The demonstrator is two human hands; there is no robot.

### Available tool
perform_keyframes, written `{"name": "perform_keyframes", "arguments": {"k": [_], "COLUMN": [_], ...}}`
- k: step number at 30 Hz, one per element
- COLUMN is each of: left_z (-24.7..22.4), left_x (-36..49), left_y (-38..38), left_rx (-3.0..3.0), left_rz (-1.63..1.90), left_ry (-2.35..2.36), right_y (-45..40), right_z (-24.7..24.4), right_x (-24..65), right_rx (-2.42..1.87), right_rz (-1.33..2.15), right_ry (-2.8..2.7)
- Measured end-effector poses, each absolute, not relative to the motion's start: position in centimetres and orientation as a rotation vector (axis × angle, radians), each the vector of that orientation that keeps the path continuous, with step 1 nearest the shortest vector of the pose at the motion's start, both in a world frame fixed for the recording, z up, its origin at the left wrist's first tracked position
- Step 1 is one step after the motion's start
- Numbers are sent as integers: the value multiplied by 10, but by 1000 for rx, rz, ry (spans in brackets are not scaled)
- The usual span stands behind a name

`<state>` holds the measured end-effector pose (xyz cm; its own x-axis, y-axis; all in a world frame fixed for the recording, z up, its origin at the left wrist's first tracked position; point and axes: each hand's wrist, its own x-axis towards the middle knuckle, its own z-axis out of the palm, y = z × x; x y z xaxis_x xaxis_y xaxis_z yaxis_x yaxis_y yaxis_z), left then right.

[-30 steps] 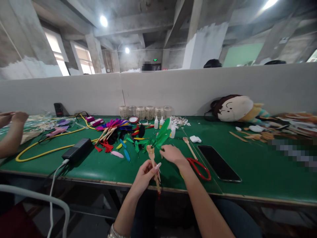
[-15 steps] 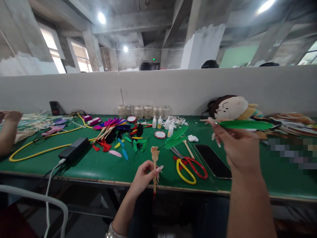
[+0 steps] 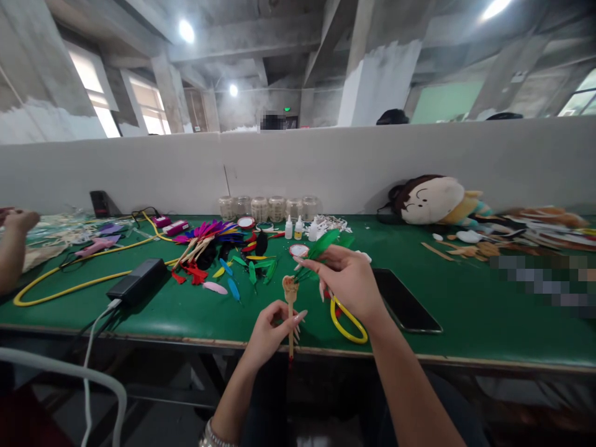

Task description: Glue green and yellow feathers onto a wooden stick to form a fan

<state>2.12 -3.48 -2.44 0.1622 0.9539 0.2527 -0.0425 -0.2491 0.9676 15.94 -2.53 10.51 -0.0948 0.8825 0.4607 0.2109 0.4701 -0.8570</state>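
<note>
My left hand is shut on a thin wooden stick with a carved, hand-shaped top, which stands upright near the table's front edge. My right hand pinches a bunch of long green feathers by their lower ends, just right of the stick's top. Below that hand lie yellow-and-red-handled scissors, partly hidden by my wrist. A small red-rimmed round lid sits just beyond my fingertips.
Loose coloured feathers and a black power adapter with a yellow cable lie on the green table. A black phone lies to the right. Several jars and glue bottles stand by the wall. A co-worker's hand enters at far left.
My right hand has moved left and down from above the phone and now holds green feathers over the scissors. My left hand and its stick have stayed nearly still.
</note>
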Motion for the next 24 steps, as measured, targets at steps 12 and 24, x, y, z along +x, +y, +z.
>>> {"name": "perform_keyframes", "arguments": {"k": [12,24], "left_z": [-24,-24], "left_x": [21,22], "left_y": [-35,-36], "left_rx": [1411,1396], "left_rz": [1272,1275], "left_ry": [959,932], "right_y": [-24,-22], "right_z": [101,100], "right_x": [154,154], "right_rx": [-1075,-1089], "right_rz": [735,708], "right_ry": [-1624,-1625]}}
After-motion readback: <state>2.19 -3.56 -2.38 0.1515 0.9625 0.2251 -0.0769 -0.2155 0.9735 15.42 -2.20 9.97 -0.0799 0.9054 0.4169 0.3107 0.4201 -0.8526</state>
